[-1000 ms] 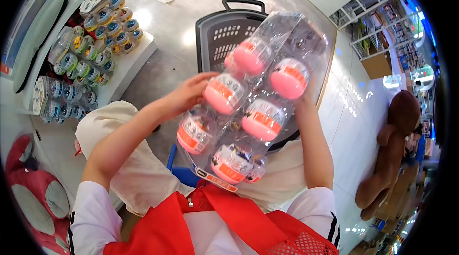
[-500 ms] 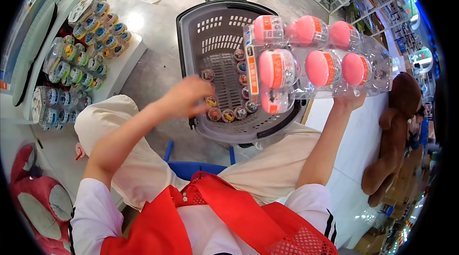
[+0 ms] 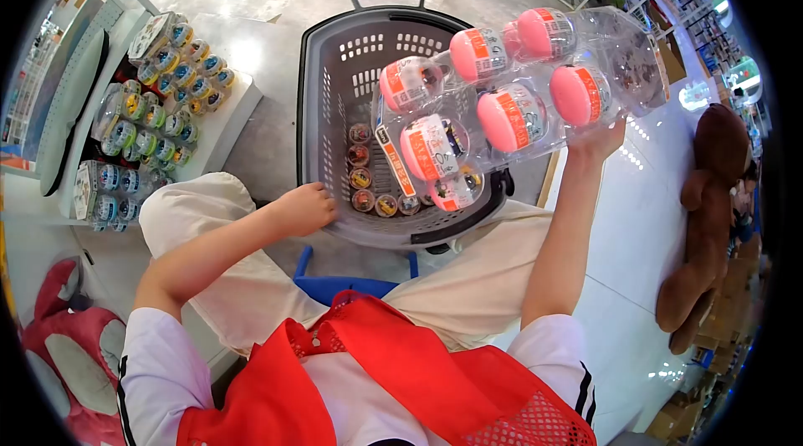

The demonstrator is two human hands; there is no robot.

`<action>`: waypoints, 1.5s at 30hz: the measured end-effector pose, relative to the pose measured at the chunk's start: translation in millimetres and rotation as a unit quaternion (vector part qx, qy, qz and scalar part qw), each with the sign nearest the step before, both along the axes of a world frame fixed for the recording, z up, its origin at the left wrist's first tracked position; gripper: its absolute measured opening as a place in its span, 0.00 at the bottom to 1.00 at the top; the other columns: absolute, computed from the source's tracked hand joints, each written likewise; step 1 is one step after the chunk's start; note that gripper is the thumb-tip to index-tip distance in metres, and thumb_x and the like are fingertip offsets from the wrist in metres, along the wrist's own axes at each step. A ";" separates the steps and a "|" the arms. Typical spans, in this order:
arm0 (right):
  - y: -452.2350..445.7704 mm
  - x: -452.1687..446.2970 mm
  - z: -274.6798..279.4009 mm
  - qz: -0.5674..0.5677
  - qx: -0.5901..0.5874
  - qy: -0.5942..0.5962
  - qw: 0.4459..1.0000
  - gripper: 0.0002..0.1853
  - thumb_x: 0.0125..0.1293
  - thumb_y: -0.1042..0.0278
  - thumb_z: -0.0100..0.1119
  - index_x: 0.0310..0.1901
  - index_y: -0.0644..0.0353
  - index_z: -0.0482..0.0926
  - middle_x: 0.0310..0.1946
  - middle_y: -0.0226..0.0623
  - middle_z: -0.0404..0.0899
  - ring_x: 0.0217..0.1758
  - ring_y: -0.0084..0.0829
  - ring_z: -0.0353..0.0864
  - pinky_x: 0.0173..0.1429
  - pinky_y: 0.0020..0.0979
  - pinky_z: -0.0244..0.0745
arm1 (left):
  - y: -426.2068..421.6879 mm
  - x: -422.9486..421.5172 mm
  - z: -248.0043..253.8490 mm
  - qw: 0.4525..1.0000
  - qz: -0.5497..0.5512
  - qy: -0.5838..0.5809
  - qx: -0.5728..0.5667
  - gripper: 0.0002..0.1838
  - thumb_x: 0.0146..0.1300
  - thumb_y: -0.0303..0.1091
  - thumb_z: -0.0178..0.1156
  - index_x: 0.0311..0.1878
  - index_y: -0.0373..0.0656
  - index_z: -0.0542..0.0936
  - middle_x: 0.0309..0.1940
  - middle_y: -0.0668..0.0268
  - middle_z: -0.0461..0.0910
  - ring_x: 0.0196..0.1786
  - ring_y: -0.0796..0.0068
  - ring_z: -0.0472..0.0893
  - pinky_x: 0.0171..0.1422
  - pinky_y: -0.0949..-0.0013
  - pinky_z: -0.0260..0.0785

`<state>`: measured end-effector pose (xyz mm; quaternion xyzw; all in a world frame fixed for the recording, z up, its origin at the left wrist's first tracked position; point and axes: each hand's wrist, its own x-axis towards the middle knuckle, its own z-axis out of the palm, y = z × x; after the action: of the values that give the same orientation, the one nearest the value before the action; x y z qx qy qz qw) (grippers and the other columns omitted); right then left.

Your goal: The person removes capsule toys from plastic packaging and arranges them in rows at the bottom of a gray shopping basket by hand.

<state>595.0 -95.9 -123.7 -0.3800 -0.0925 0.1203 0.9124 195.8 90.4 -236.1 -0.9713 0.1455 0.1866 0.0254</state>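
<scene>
My right hand (image 3: 597,143) holds up a clear plastic blister pack (image 3: 633,61) from below at its right end. The pack is tilted over the right side of the grey shopping basket (image 3: 314,103). Inside it are several capsule balls, pink on one half and clear on the other, with orange-and-white labels, such as this pink capsule ball (image 3: 512,117). At the basket's near left corner, my left hand (image 3: 305,210) has its fingers curled over the rim. Small round capsules (image 3: 360,178) line the basket floor along its left and near sides; the pack hides part of the floor.
Packs of capsule balls (image 3: 171,69) stand on a white shelf (image 3: 230,115) to the left. A blue stool (image 3: 355,285) shows between my legs. A pink plush toy (image 3: 75,346) lies at lower left, a brown plush toy (image 3: 707,237) at right.
My left hand has come back from over the basket to its near left rim. The pack has tilted, its right end rising. The basket has shifted slightly left.
</scene>
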 end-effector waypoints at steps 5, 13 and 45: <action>13.9 -15.8 6.7 -0.007 -0.023 0.052 0.998 0.30 0.69 0.46 0.37 0.62 0.62 0.62 0.59 0.48 0.65 0.62 0.48 0.66 0.65 0.50 0.63 | 0.7 -36.3 -2.6 0.998 -0.039 0.035 0.035 0.07 0.48 0.34 0.56 0.31 0.45 0.78 0.33 0.65 0.79 0.44 0.68 0.79 0.60 0.64 0.67; 30.1 -12.9 -25.8 0.117 -0.028 0.042 0.992 0.29 0.71 0.48 0.38 0.64 0.63 0.59 0.60 0.46 0.65 0.62 0.47 0.65 0.67 0.48 0.60 | -21.8 -53.3 20.2 0.998 -0.013 0.046 -0.046 0.16 0.42 0.41 0.66 0.34 0.43 0.80 0.34 0.61 0.80 0.41 0.63 0.80 0.56 0.64 0.70; 354.7 -53.4 28.4 0.654 -0.586 -0.275 0.390 0.34 0.55 0.35 0.56 0.51 0.60 0.78 0.52 0.46 0.76 0.53 0.40 0.76 0.54 0.34 0.69 | 131.0 81.8 82.3 0.649 0.448 -0.461 -0.407 0.40 0.45 0.27 0.65 0.66 0.41 0.63 0.54 0.51 0.73 0.58 0.55 0.73 0.60 0.62 0.65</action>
<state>541.6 258.9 -95.3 -0.6560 -0.4653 0.5936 0.0292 277.6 221.3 -153.8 -0.7915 -0.2766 -0.3750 -0.3956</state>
